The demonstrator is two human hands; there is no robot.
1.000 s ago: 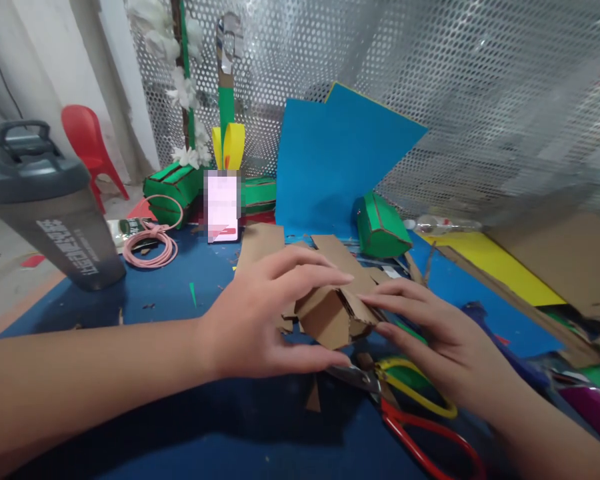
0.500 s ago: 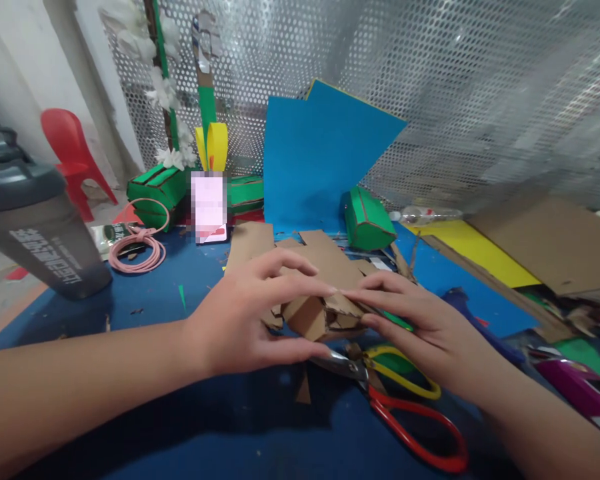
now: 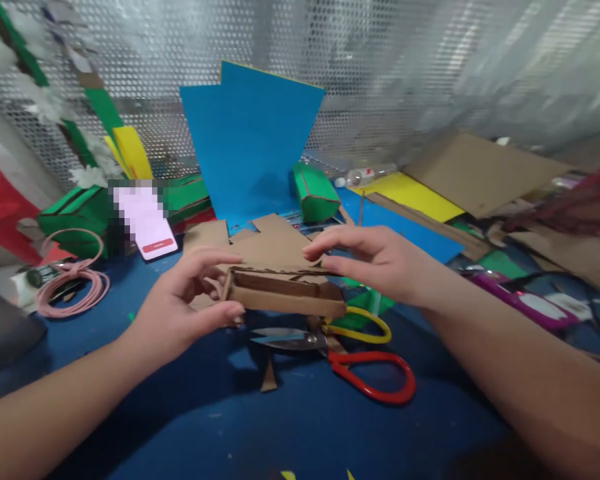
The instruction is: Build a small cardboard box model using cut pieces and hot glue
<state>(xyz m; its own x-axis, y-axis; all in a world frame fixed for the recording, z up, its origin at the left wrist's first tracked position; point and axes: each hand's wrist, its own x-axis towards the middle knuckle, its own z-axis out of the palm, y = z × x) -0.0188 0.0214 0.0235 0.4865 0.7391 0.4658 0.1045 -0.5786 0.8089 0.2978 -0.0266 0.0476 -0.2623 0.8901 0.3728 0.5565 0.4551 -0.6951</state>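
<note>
A long, folded brown cardboard piece (image 3: 287,297) hangs just above the blue table (image 3: 300,427), held at both ends. My left hand (image 3: 180,310) pinches its left end between thumb and fingers. My right hand (image 3: 375,260) grips its right end from above, fingers curled over the top edge. Directly below the piece lie scissors (image 3: 340,350) with one red and one yellow handle, blades pointing left.
Flat cardboard scraps (image 3: 265,243) lie behind the hands. A blue sheet (image 3: 250,143) leans on the perforated metal wall, a green box (image 3: 315,193) beside it. A pink cable coil (image 3: 70,283) and phone (image 3: 147,227) lie left; yellow sheet (image 3: 410,193) and cardboard (image 3: 480,173) right.
Both hands lifted the cardboard piece off the table and stretched it out lengthwise. The view swung to the right, so the grey bottle slid almost out at the left.
</note>
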